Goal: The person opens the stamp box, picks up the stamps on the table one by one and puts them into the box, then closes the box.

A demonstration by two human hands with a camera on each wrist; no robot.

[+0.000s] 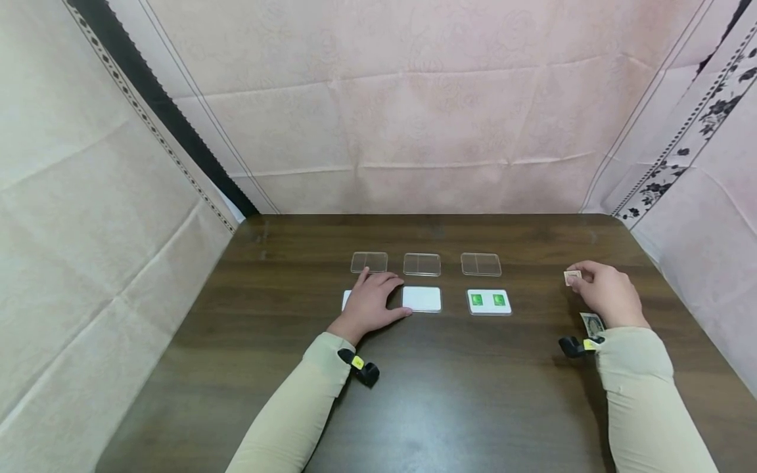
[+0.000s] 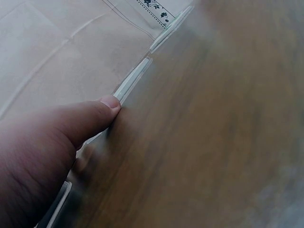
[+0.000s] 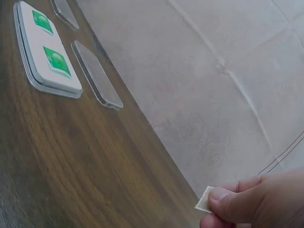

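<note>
table bearing three boxes, three lids behind them, two stamps on the rightmost box

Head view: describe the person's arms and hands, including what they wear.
The left sleeve and right sleeve are long and pale greenish-beige. The left wrist camera and right wrist camera are black with yellow patches. The left hand and right hand are ungloved.

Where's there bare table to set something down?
The table is bare between the sleeves, in front of the white cases, and between the green-marked case and the right hand. Crowded: around the left hand, where cases and clear lids sit close.
</note>
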